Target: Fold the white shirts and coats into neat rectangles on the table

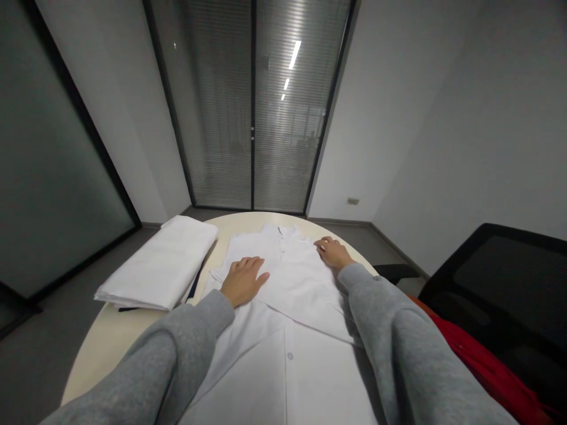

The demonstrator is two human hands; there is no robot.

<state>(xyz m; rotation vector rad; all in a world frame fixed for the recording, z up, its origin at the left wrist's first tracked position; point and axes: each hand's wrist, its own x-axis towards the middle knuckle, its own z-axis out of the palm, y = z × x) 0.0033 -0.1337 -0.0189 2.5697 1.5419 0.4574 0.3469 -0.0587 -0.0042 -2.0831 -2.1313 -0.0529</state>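
Observation:
A white button-up shirt [290,283] lies front side up on the round table, its collar at the far end and a button placket down the middle. One sleeve appears folded across its chest. My left hand [245,281] rests flat on the shirt's left side, fingers stretched and thumb apart. At the shirt's far right shoulder, my right hand [333,252] touches the cloth, palm down with fingers extended. Neither hand grips anything. The shirt's lower end runs out of the bottom of the view, and my right sleeve hides part of its right edge.
A stack of folded white cloth [163,262] lies at the left on the pale round table [101,348], with something dark blue under it. A black mesh chair [500,283] stands at the right, with red fabric [482,360] on it. Glass panels with blinds [221,118] stand behind.

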